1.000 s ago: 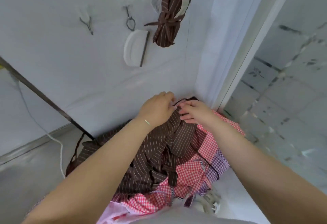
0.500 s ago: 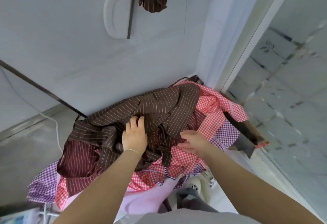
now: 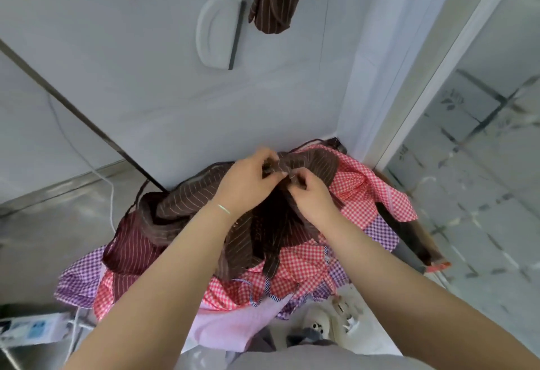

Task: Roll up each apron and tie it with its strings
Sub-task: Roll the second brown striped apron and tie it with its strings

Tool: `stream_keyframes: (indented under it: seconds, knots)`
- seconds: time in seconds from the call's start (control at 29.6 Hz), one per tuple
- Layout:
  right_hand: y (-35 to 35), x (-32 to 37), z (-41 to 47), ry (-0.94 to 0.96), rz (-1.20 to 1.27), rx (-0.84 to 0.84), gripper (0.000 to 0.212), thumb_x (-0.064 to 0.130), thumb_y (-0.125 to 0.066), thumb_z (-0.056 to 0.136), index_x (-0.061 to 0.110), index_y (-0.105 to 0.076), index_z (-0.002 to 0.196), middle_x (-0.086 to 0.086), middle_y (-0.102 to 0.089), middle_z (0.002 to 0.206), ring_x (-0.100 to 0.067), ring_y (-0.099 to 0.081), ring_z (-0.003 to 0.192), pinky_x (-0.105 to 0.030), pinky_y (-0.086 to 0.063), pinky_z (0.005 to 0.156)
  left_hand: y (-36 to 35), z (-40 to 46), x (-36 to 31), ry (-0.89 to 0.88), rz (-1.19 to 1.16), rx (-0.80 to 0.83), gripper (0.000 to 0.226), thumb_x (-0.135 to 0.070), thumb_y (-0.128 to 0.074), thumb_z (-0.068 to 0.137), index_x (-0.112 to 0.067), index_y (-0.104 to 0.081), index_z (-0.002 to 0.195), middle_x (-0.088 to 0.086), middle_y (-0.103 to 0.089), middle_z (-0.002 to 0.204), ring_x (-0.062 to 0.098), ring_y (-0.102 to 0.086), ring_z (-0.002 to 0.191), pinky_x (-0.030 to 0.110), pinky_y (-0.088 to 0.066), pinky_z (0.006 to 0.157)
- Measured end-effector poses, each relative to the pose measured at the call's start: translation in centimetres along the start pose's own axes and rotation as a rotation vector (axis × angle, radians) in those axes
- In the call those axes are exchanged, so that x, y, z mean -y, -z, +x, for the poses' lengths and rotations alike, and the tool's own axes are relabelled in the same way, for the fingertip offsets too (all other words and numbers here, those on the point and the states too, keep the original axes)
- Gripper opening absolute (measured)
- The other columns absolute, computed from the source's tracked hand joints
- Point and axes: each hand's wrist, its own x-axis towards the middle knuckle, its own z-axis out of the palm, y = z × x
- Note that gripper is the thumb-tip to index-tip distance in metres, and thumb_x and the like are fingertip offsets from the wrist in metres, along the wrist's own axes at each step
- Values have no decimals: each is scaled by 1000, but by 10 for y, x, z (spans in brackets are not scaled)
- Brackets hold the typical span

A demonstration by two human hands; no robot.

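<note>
The heap of aprons (image 3: 295,270) lies against the wall, red and purple checks under the brown striped apron (image 3: 187,203) on top. Half a second ago both hands lay lower on the pile; now the left hand (image 3: 248,182) and right hand (image 3: 309,194) have risen to its top edge, each pinching the brown cloth there. Rolling seems about to begin.

Legible text: none. The blue-and-white box (image 3: 32,329) at the lower left carries printing, too blurred to read. Aprons, wall and hanging items show only stripes and checks, no lettering, numbers or brand marks.
</note>
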Motion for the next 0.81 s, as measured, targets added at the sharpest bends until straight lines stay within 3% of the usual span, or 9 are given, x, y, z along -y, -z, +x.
stream_keyframes:
  seconds: [0.1, 0.24, 0.41, 0.51, 0.57, 0.61, 0.68, 0.74, 0.81]
  knots:
    - [22, 9, 13, -52, 68, -125, 27, -1, -54, 89, 17, -59, 108, 8, -63, 97, -10, -60, 91, -12, -43, 69, 23, 10, -3, -31, 235, 11, 30, -21, -59, 89, -26, -50, 117, 0, -58, 102, 26, -59, 93, 41, -51, 78]
    - [54, 27, 27, -45, -69, -175, 28, 0, -51, 90, 22, -58, 105, 12, -61, 92, -1, -55, 80, -12, -42, 62, 50, 15, 9, 10, 388, -122, 27, -13, -51, 91, -16, -60, 116, 7, -52, 111, 29, -57, 90, 36, -45, 70]
    - [91, 36, 38, -69, -69, -383, 20, 10, -62, 88, 18, -65, 106, 0, -66, 111, -18, -62, 101, -36, -50, 92, 90, 20, 18, 57, 407, -236, 33, -4, -48, 89, -16, -59, 118, 11, -48, 119, 30, -54, 92, 37, -44, 72]
    - [104, 46, 33, -52, 54, -532, 15, 9, -55, 93, 19, -65, 94, -2, -67, 89, -21, -65, 84, -34, -54, 78, 116, 25, 21, 107, 519, -279, 27, -7, -46, 90, -14, -64, 109, 11, -54, 108, 29, -53, 92, 34, -41, 66]
    - [108, 56, 29, -30, 89, -628, 16, 14, -49, 97, 16, -60, 86, -3, -59, 79, -17, -56, 69, -29, -45, 66, 132, 30, 21, 192, 578, -235, 23, -7, -43, 87, -10, -65, 94, 8, -59, 91, 25, -55, 79, 31, -40, 60]
    - [109, 62, 26, -18, 93, -662, 19, 18, -47, 98, 14, -57, 83, -5, -54, 75, -17, -50, 66, -29, -39, 64, 139, 34, 22, 227, 524, -207, 22, -5, -42, 85, -10, -64, 89, 7, -59, 84, 25, -56, 76, 30, -41, 59]
    - [104, 78, 14, -4, 90, -655, 24, 28, -47, 99, 14, -57, 83, -4, -55, 75, -18, -51, 68, -30, -39, 67, 151, 38, 21, 303, 109, -187, 24, -1, -39, 85, -10, -61, 87, 7, -62, 85, 25, -58, 79, 34, -49, 66]
    - [104, 98, -1, -14, -20, -380, 19, 42, -54, 95, 24, -59, 96, 8, -62, 87, -11, -58, 79, -28, -44, 75, 157, 42, 15, 412, -427, -242, 30, -3, -36, 92, -14, -63, 99, 10, -66, 101, 24, -61, 90, 36, -54, 82]
    - [100, 111, -11, -62, -287, -50, 32, 47, -67, 86, 29, -58, 111, 12, -62, 103, -8, -58, 89, -25, -44, 80, 163, 41, 9, 424, -713, -329, 38, -3, -34, 94, -15, -60, 118, 7, -64, 116, 21, -60, 101, 33, -51, 91]
